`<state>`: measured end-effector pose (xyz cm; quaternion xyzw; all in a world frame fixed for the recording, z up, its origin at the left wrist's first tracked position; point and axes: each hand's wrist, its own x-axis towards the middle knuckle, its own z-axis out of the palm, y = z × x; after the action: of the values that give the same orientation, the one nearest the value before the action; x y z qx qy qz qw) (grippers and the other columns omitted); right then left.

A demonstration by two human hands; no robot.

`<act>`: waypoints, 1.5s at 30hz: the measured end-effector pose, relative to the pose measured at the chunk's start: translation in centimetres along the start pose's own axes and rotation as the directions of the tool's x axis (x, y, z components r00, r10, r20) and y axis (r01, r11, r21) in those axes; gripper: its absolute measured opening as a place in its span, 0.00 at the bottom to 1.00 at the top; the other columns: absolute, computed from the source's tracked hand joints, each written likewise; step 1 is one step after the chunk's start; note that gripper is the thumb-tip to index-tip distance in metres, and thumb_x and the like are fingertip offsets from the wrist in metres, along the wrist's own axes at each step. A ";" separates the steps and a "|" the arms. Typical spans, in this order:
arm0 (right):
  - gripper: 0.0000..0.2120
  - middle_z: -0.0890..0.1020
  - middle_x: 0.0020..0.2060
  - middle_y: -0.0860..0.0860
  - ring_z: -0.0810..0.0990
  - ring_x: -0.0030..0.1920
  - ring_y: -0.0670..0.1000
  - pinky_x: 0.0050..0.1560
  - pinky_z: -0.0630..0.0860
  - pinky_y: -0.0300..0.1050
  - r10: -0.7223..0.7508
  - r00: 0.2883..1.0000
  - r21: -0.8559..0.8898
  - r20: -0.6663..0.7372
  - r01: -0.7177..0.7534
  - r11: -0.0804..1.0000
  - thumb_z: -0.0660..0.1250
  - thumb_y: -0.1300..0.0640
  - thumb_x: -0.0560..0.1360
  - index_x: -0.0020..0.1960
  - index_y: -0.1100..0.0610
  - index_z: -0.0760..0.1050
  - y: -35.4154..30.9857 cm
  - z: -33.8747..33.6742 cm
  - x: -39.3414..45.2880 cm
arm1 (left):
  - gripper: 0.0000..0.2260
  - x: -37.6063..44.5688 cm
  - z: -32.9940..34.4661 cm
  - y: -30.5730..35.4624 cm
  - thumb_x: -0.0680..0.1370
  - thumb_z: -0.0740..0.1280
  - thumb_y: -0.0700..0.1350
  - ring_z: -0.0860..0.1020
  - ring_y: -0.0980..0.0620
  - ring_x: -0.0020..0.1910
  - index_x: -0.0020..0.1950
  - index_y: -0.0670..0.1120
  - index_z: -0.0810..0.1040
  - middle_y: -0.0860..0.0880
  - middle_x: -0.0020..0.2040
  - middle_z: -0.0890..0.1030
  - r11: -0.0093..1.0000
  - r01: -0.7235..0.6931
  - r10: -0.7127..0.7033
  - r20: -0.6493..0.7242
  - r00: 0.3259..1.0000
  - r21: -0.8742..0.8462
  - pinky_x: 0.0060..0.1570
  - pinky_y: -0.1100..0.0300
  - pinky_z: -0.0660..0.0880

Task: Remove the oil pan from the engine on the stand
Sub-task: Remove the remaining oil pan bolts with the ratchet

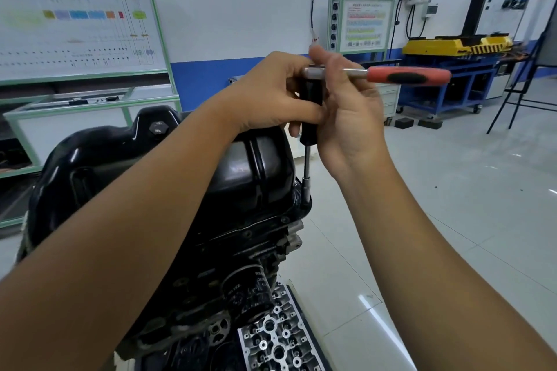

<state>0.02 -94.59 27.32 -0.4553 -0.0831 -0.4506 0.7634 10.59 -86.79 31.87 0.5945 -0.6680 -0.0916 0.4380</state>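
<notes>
The glossy black oil pan [126, 156] sits on top of the upturned engine [241, 253], with a hex drain plug [157, 128] near its back. A ratchet with a red and black handle [407, 75] points right. Beneath it, a black extension grip [310, 117] and thin steel shaft run down to a socket [305, 190] seated at the pan's right flange. My left hand [271, 93] grips the black extension grip. My right hand [346, 117] holds the ratchet head from the right, fingers curled over it.
A black oil filter [250, 289] sticks out low on the engine, and a bare cylinder head [277, 337] lies below. A green-framed training board [75, 21] stands left. A blue cart with a yellow unit [452, 69] stands at the right back. Pale tiled floor spreads right.
</notes>
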 end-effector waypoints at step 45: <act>0.12 0.85 0.52 0.53 0.83 0.58 0.58 0.65 0.79 0.60 0.045 0.997 0.008 -0.067 -0.045 0.999 0.61 0.53 0.86 0.63 0.57 0.79 -0.2 -0.8 0.0 | 0.18 0.2 -0.4 -0.4 0.72 0.76 0.36 0.75 0.50 0.34 0.61 0.36 0.79 0.39 0.39 0.78 0.999 -0.020 0.019 0.046 0.999 0.026 0.34 0.61 0.74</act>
<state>-0.40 -95.23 27.01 -0.4392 -0.0484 -0.4482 0.7771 11.15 -86.91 31.91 0.5915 -0.6848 -0.0922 0.4156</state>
